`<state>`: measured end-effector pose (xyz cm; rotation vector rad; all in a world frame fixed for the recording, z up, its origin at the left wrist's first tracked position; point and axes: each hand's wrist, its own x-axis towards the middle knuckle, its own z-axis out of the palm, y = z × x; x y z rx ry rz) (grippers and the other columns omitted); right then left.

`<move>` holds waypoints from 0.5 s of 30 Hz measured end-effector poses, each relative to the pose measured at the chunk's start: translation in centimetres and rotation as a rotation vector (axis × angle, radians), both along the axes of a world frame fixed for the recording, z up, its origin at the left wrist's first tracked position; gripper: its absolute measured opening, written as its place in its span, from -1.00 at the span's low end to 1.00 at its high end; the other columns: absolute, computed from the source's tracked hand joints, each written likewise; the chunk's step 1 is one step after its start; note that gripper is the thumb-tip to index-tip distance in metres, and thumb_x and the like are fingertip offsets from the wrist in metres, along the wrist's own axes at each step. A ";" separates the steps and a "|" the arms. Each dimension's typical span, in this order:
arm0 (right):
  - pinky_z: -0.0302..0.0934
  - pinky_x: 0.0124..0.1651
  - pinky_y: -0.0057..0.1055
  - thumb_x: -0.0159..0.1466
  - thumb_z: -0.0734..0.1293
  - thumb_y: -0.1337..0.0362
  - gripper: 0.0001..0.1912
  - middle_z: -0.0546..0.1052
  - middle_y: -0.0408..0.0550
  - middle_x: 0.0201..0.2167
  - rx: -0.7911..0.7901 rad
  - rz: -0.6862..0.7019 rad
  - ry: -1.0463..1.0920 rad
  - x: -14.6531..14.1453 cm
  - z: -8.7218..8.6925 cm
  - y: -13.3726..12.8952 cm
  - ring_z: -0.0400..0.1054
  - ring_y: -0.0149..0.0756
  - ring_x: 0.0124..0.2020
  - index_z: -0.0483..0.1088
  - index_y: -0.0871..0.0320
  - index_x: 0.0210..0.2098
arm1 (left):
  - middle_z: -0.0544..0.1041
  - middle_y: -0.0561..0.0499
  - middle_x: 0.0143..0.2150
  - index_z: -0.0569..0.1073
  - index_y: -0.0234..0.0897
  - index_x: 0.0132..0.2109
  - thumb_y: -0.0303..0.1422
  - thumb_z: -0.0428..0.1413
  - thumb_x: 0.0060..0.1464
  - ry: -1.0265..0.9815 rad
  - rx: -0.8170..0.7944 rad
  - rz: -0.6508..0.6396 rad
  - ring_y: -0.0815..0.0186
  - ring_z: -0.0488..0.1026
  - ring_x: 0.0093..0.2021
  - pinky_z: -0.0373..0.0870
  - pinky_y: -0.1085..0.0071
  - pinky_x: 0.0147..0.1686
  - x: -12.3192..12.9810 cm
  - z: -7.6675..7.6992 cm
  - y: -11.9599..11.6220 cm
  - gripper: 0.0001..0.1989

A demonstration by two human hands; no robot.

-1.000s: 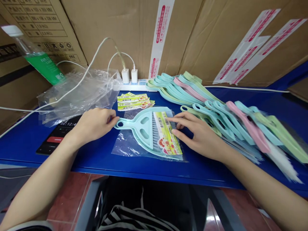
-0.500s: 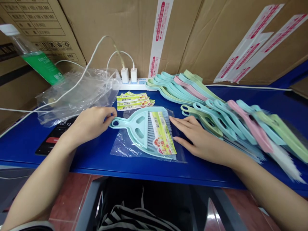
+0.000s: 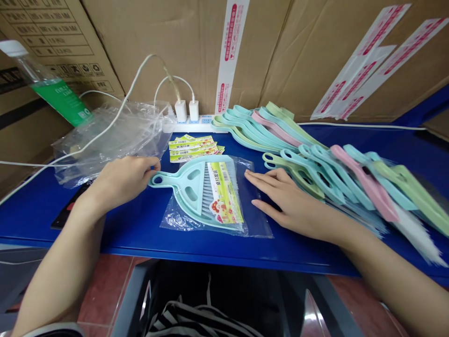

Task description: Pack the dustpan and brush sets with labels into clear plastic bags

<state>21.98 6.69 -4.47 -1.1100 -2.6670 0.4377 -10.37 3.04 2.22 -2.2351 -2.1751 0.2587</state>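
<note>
My left hand [image 3: 131, 180] pinches the handle end of a light-blue dustpan [image 3: 182, 185], which lies flat with its handle to the left. A brush with grey-blue bristles [image 3: 206, 192] rests in the pan, and a yellow-green label card [image 3: 226, 192] lies over the bristles. A clear plastic bag [image 3: 257, 224] surrounds the pan, whose handle sticks out past the bag's left side. My right hand [image 3: 278, 196], fingers stretched out, lies at the bag's right edge and holds nothing.
Label cards [image 3: 192, 149] lie behind the dustpan. Stacked dustpans [image 3: 242, 126] are behind right, several brushes [image 3: 351, 178] at the right. Clear bags [image 3: 115, 131], a green-labelled bottle [image 3: 61, 98], a phone [image 3: 65, 213] and white cables are at the left; a power strip [image 3: 201, 124] stands behind.
My left hand has moved left, drawing the dustpan, brush and label leftward within the bag. My right hand has stayed almost still at the bag's right edge.
</note>
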 end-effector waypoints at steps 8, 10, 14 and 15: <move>0.20 0.19 0.24 0.41 0.05 0.05 -0.40 0.39 0.13 0.24 0.108 0.047 -0.026 0.1 0.0 0.0 0.20 0.13 0.21 0.23 0.14 0.34 | 0.59 -0.01 -0.18 0.43 -0.15 -0.23 -0.41 -0.11 0.24 0.048 -0.036 0.139 0.17 0.47 -0.28 0.10 0.37 -0.41 0.7 -0.2 0.3 -0.78; 0.20 0.17 0.25 0.42 0.04 0.09 -0.45 0.38 0.10 0.26 0.163 0.073 -0.016 -0.1 0.0 0.1 0.21 0.12 0.19 0.29 0.11 0.30 | 0.59 0.00 -0.16 0.44 -0.14 -0.21 -0.40 -0.11 0.24 0.051 -0.032 0.132 0.17 0.48 -0.27 0.10 0.37 -0.41 0.7 -0.3 0.3 -0.78; 0.24 0.14 0.24 0.43 0.06 0.09 -0.50 0.38 0.03 0.27 0.242 0.122 0.017 -0.8 -0.2 0.2 0.23 0.09 0.16 0.37 0.04 0.24 | 0.60 -0.01 -0.16 0.45 -0.15 -0.19 -0.39 -0.12 0.26 0.052 -0.016 0.117 0.19 0.48 -0.28 0.10 0.38 -0.42 0.7 -0.3 0.0 -0.76; 0.26 0.13 0.22 0.43 0.07 0.09 -0.50 0.40 0.04 0.25 0.256 0.127 0.023 -1.0 -0.3 0.3 0.23 0.09 0.15 0.37 0.06 0.24 | 0.60 -0.02 -0.17 0.45 -0.16 -0.20 -0.39 -0.13 0.26 0.052 -0.017 0.117 0.19 0.48 -0.28 0.10 0.38 -0.42 0.7 -0.3 0.0 -0.75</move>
